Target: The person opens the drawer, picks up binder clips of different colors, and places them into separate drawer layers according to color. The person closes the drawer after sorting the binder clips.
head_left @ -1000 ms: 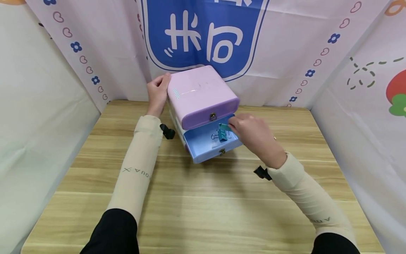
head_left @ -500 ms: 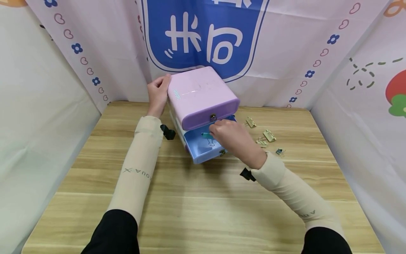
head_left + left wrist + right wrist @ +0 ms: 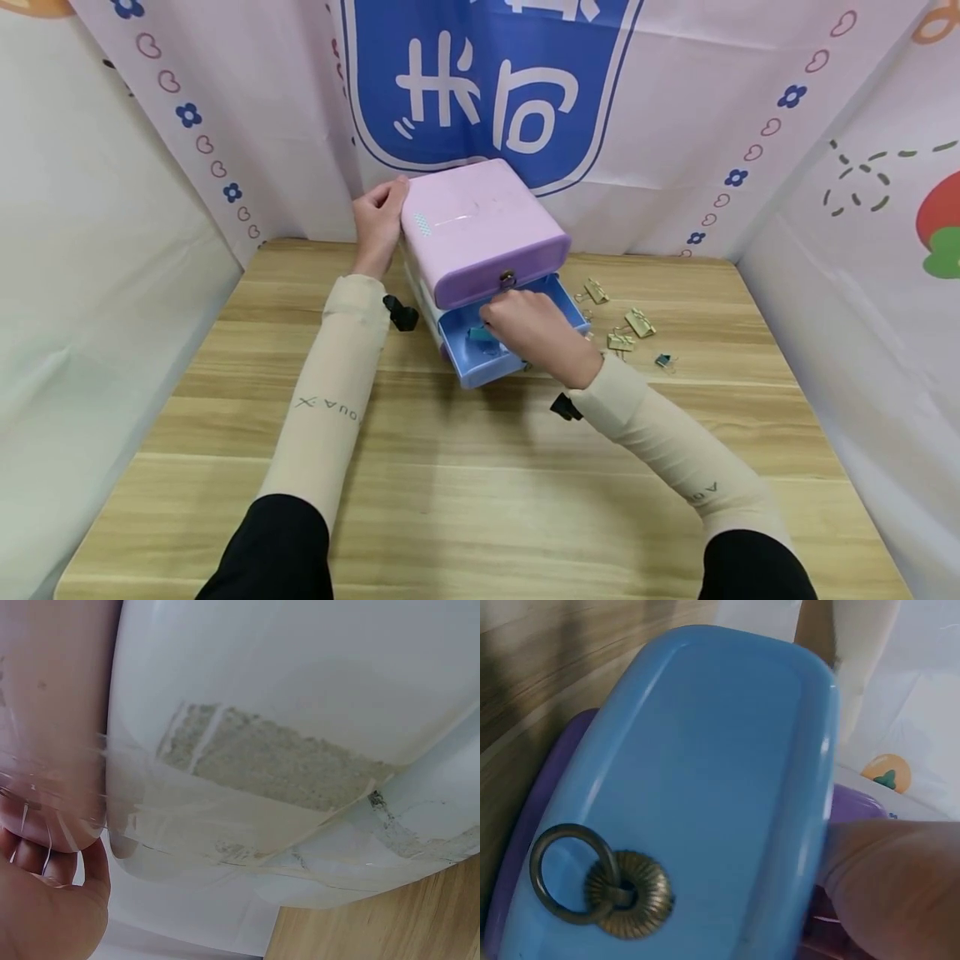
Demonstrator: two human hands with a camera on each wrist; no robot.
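Observation:
A small chest of drawers (image 3: 480, 217) stands at the back of the table, pink on top, with its blue drawer (image 3: 468, 379) pulled out. My left hand (image 3: 377, 227) grips the chest's back left corner; in the left wrist view, its fingers (image 3: 64, 862) bend round the pink tier's end. Reaching into the blue drawer, my right hand (image 3: 536, 329) pinches a teal binder clip (image 3: 480, 334) low over the drawer floor. The hand hides part of the drawer. In the right wrist view, the drawer front shows a brass ring pull (image 3: 630, 892).
Several gold binder clips (image 3: 640, 322) and a small dark teal clip (image 3: 664, 361) lie on the wooden table (image 3: 465, 500) right of the chest. A printed cloth (image 3: 660, 150) hangs close behind, with white sheets at both sides.
My right hand has moved left and lower into the blue drawer with the teal clip, uncovering the clips on the table. My left hand stays on the chest.

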